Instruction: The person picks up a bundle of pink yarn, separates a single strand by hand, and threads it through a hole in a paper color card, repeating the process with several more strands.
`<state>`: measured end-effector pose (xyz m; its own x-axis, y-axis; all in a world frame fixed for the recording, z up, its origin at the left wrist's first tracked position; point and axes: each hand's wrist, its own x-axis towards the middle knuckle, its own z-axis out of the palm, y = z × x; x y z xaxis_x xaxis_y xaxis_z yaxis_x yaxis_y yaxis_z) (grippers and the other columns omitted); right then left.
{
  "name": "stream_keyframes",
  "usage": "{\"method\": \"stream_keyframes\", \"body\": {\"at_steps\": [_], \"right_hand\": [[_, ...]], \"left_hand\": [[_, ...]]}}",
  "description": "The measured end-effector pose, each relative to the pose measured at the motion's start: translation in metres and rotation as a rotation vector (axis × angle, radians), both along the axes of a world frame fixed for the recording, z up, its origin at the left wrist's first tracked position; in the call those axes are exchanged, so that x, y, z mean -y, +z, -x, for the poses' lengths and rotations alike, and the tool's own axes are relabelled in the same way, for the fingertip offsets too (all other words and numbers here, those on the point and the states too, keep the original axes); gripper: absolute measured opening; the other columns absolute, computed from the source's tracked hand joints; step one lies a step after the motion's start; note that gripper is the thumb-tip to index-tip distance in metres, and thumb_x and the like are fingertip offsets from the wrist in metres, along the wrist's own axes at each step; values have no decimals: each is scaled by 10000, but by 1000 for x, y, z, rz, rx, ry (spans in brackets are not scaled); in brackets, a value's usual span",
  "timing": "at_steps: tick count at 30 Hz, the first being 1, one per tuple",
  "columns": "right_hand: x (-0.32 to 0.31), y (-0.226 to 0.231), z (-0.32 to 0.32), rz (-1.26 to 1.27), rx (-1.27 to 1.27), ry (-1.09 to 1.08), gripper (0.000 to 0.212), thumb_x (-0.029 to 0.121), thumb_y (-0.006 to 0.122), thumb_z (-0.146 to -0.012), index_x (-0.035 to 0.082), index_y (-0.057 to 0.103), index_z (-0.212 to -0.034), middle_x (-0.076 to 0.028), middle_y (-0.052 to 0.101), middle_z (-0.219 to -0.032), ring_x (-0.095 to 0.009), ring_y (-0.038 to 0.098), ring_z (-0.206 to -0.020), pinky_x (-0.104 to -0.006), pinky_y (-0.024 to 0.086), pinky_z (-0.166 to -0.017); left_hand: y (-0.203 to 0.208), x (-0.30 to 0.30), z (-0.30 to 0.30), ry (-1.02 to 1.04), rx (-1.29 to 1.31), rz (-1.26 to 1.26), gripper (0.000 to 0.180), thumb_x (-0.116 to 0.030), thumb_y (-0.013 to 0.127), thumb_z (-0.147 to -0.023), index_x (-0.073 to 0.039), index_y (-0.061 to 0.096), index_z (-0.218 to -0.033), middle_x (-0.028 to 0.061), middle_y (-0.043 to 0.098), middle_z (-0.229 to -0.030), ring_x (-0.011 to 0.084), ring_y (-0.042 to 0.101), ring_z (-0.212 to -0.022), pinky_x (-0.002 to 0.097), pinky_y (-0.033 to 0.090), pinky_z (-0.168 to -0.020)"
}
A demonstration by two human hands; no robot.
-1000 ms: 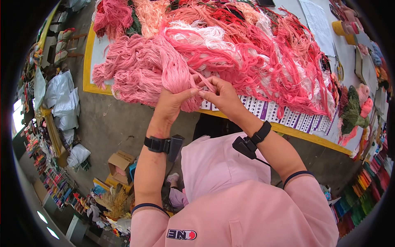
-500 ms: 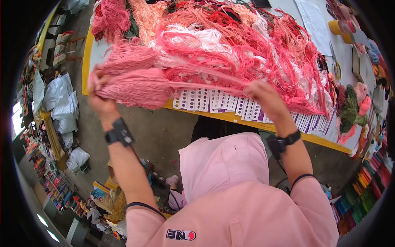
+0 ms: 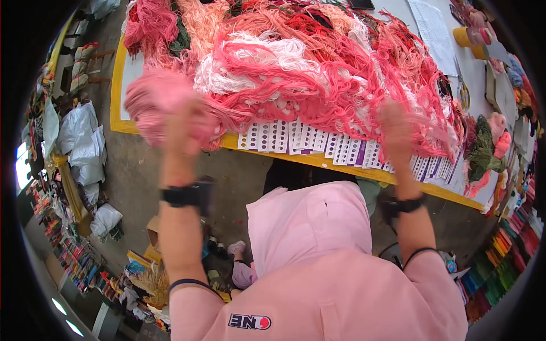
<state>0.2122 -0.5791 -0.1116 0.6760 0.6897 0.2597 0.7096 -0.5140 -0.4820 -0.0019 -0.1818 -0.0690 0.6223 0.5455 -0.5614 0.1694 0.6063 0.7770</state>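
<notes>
A thick hank of pink thread (image 3: pixel 149 105) hangs over the front left corner of the table, blurred by motion. My left hand (image 3: pixel 183 122) is at the right part of this hank, overlapping it; its fingers are smeared, so its grip does not show. Farther right, my right hand (image 3: pixel 395 128) is raised at the front edge of a large heap of loose thread (image 3: pixel 318 74) in pinks, white and red. Motion smears its fingers too, and I cannot tell whether strands are in them. Punched white and purple cards (image 3: pixel 284 136) lie under the heap along the table's front edge.
The table has a yellow edge (image 3: pixel 318 165). Scissors (image 3: pixel 464 94), a yellow cone (image 3: pixel 462 37) and a green thread bundle (image 3: pixel 482 150) lie on the right. White plastic bags (image 3: pixel 82 136) are at left. A person in a pink hooded top (image 3: pixel 318 273) fills the lower middle.
My left hand has moved right, from the hank's left end to its right part. My right hand has shifted right, and the strands stretched between the hands have gone slack.
</notes>
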Motion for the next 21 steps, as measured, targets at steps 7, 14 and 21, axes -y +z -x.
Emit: {"method": "stream_keyframes", "body": {"at_steps": [7,14,21], "right_hand": [[-133,-44,70,150,-789,334,129,149,555,-921,48,500,-981,-220,598,-712,-428,608,-690,-500,459,-611],[-144,-53,67,70,-701,391,105,139,565,-902,42,543,-937,-215,605,-706,-416,618,-681,-487,475,-598],[-150,-48,71,193,-475,396,96,133,558,-882,42,546,-910,-218,615,-718,-415,622,-666,-493,491,-581]], "left_hand": [[-77,107,-18,-264,-263,40,155,11,604,-830,43,637,-978,91,666,-854,103,563,-614,236,457,-556],[-105,115,-21,-457,-444,-308,198,53,563,-826,29,615,-1015,64,625,-824,106,534,-597,263,433,-524],[-93,115,-32,-380,-302,9,176,58,601,-818,7,581,-985,54,607,-846,137,581,-650,287,463,-548]]}}
